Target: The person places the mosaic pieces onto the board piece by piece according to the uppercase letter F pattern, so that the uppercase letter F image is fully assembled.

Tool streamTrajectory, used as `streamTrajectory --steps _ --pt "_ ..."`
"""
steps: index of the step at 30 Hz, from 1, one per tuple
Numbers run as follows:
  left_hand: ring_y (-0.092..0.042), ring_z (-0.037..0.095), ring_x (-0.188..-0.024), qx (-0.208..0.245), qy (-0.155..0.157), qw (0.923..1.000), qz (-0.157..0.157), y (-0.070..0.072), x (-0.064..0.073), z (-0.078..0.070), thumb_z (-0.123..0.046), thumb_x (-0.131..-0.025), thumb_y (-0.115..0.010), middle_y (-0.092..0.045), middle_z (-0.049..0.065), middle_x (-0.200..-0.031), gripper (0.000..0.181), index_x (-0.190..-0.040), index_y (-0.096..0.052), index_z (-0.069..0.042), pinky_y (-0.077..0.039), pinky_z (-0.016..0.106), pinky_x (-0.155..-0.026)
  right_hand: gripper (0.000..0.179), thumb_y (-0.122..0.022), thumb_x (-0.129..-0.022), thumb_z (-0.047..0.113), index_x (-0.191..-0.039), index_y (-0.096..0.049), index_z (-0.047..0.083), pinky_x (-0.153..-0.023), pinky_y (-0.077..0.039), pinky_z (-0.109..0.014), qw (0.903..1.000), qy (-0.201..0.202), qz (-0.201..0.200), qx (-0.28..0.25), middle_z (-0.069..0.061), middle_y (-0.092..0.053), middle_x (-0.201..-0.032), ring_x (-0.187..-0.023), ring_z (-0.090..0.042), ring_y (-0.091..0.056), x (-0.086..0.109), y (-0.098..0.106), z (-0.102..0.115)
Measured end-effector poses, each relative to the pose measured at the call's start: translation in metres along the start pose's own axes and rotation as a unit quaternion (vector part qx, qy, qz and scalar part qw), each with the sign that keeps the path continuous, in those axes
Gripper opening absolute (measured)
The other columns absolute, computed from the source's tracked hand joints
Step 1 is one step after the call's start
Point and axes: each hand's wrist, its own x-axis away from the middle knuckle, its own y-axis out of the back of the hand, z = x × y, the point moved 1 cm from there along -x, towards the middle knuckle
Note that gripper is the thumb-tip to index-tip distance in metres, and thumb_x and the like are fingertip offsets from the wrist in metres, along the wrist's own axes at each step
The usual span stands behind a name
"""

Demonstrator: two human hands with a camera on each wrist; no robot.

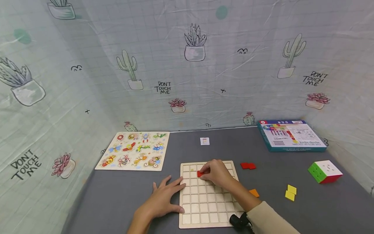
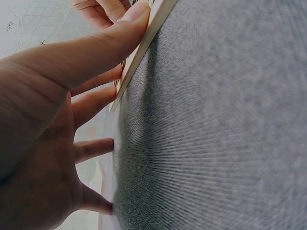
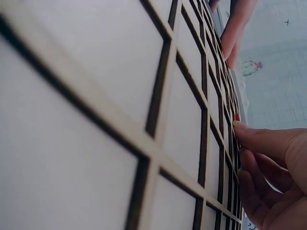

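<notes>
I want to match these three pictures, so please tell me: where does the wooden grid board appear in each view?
Head: wooden grid board at lower centre, slightly right.
Left wrist: mostly its slanted edge, upper part, near centre.
Right wrist: fills the left and centre, very close.
Shared landmark: the left hand, at the board's edge; in the right wrist view, top, right of centre.
</notes>
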Motion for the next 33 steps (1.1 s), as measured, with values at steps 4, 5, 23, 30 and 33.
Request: streamTrajectory --steps 4,5,23,30,33 --pt "-0.027 0.049 -0.152 0.002 -0.001 1.0000 -0.004 0.001 0.002 0.000 -0.050 -0.071 -0.088 -0.044 0.000 -0.163 0.084 -0.145 -0.059 -0.023 -0.009 0.096 -0.096 0.016 -0.091 -0.071 0.006 -0.084 -0.083 0.010 -0.061 -0.048 -0.017 1.0000 -0.007 0.006 0.001 -0.001 -0.078 -0.082 -0.068 -0.002 -0.060 -0.001 -0.001 0.002" --pt "-0.028 0.049 -0.152 0.003 -0.001 1.0000 -0.005 0.001 0.002 0.000 -0.050 -0.071 -0.088 -0.044 0.001 -0.163 0.084 -0.145 -0.059 -0.022 -0.009 0.096 -0.096 0.016 -0.092 -0.071 0.007 -0.084 -0.082 0.010 -0.061 -0.048 -0.017 0.9999 -0.009 0.006 0.002 -0.001 -0.078 -0.082 -0.068 -0.002 -0.059 -0.002 -0.001 0.003" --pt "-0.028 0.048 -0.152 0.004 0.002 1.0000 -0.008 0.003 0.001 0.002 -0.051 -0.069 -0.088 -0.045 -0.001 -0.162 0.085 -0.144 -0.060 -0.023 -0.009 0.096 -0.096 0.016 -0.090 -0.072 0.005 -0.085 -0.081 0.007 -0.063 -0.049 -0.018 0.9998 -0.008 0.016 -0.006 -0.004 -0.077 -0.083 -0.070 -0.005 -0.061 -0.004 -0.001 0.003" --pt "-0.027 0.049 -0.153 0.005 0.005 1.0000 -0.001 0.002 0.001 0.001 -0.052 -0.070 -0.088 -0.044 -0.001 -0.163 0.085 -0.144 -0.060 -0.024 -0.009 0.096 -0.097 0.019 -0.090 -0.074 0.008 -0.092 -0.081 0.007 -0.066 -0.050 -0.021 0.9983 -0.012 0.056 -0.009 -0.004 -0.076 -0.088 -0.076 -0.010 -0.063 -0.003 0.005 0.002" --pt "-0.027 0.049 -0.153 0.006 0.007 1.0000 0.002 0.002 0.000 0.000 -0.053 -0.070 -0.087 -0.044 -0.001 -0.163 0.085 -0.145 -0.059 -0.024 -0.008 0.096 -0.097 0.029 -0.088 -0.077 0.010 -0.104 -0.079 0.006 -0.073 -0.056 -0.025 0.9961 -0.002 0.085 -0.024 -0.008 -0.075 -0.101 -0.087 -0.018 -0.070 -0.002 0.014 -0.001"
